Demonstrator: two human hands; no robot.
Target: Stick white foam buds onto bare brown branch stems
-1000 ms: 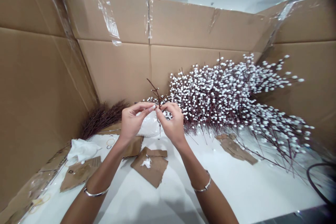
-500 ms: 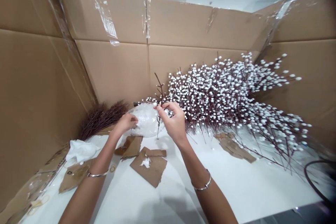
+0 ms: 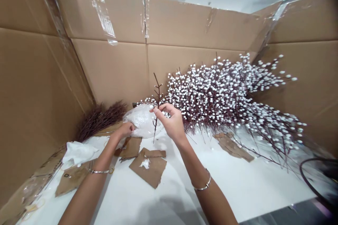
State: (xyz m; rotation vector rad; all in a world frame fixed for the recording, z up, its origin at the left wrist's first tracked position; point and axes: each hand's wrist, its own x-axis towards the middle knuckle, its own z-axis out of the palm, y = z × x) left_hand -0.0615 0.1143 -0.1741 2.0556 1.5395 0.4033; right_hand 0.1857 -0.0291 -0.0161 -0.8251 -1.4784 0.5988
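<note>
My right hand (image 3: 170, 121) pinches a bare dark brown twig (image 3: 157, 89) between thumb and fingers and holds it upright above the table. The twig has short side stubs. A small white berry appears at the fingertips by the stem. My left hand (image 3: 126, 129) is closed at the near left edge of a clear plastic bag (image 3: 144, 128), its fingers curled against the film. Small white berries show through the bag. Whatever lies inside the left fingers besides the film is hidden.
White-berried branches (image 3: 216, 95) are heaped at the right back. Bare brown twigs (image 3: 101, 119) lie at the left back. Torn cardboard (image 3: 151, 172), a cardboard strip (image 3: 233, 147) and a crumpled white sheet (image 3: 79, 153) lie on the white table (image 3: 206, 161). Cardboard walls (image 3: 179, 28) enclose it.
My left hand has moved down and left to the bag's near edge, and more of the berries show. My right hand still holds the twig, slightly further left in view.
</note>
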